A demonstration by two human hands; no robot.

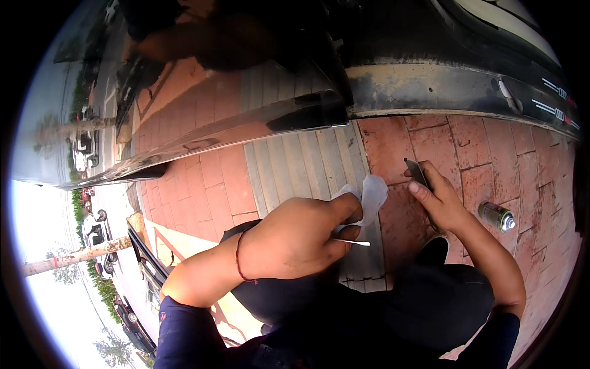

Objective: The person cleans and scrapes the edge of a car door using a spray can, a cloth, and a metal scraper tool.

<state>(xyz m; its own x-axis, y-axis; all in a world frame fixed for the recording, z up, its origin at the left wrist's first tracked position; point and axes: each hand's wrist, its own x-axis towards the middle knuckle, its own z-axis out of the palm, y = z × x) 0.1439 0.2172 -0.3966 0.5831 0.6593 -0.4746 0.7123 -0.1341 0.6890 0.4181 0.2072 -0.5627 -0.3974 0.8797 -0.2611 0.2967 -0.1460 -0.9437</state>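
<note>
My left hand (298,237), with a thin red cord round its wrist, is closed on a crumpled white tissue or cloth (373,195). A white cotton swab (356,242) also sticks out between its fingers. To the right, my right hand (441,200) grips a thin, flat, dark piece (418,174) between thumb and fingers; what it is exactly I cannot make out. Both hands are above the pavement and apart from each other, in front of the car's dark door sill (424,91).
A glossy dark car door (203,132) stands open on the left, reflecting the street. A spray can (495,216) lies on the red paving bricks (485,144) beyond my right forearm. Grey ribbed paving (301,163) runs through the middle. Scooters and a tree trunk (80,257) are farther left.
</note>
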